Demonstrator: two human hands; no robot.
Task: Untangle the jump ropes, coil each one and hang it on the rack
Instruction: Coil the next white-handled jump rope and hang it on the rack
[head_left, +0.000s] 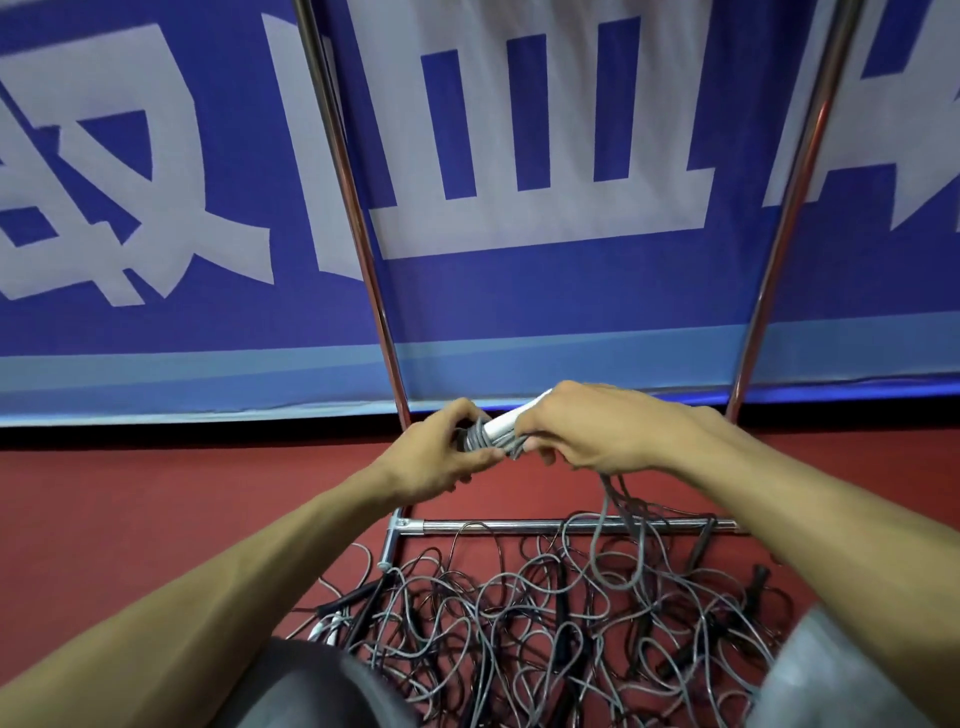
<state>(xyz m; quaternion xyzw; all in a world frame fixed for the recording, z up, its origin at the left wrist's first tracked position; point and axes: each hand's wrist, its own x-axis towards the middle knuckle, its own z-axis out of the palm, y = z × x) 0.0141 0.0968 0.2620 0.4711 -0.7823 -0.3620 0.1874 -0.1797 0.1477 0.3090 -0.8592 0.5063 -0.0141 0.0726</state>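
Both hands, left hand (441, 457) and right hand (597, 431), grip the grey coiled jump rope (491, 436) between them.

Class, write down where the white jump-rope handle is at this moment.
In the head view, the white handle sits near centre, held between the left hand and right hand, above the tangled ropes on the floor.

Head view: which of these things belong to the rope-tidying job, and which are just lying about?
Part of the job: left hand, right hand, white handle, grey rope wound round it, tangled ropes on the floor, metal rack.
Just there: blue banner, red floor.
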